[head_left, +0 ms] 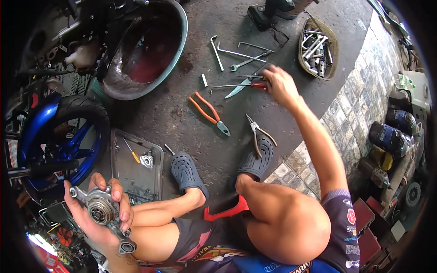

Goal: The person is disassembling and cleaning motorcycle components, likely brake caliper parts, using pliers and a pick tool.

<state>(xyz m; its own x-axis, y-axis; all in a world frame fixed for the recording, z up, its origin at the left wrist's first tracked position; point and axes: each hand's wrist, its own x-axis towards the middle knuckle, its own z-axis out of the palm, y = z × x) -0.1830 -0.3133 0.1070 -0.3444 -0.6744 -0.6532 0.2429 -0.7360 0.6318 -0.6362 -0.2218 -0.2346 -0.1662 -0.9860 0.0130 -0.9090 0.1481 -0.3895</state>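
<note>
My left hand (98, 214) grips a metal mechanical part (101, 210) with a round bearing-like hub and arms at lower left. My right hand (280, 86) is at the tools on the concrete, fingers curled at a slim dark-shafted tool and a red-handled screwdriver (258, 85); what exactly it holds is partly hidden. A knife (236, 92) lies beneath them. Hex keys (218, 59) and a wrench (234, 67) lie above. Orange-handled pliers (205, 109) lie toward the middle; circlip pliers (255, 136) rest over my right sandal (261, 161).
A grey tray (157, 173) with a screwdriver and small parts sits at left, beside a blue motorcycle wheel (82, 136). A large basin (175, 50) is at upper left, a container of sockets and wrenches (337, 50) at upper right. Containers (387, 136) line the tiled strip's far side.
</note>
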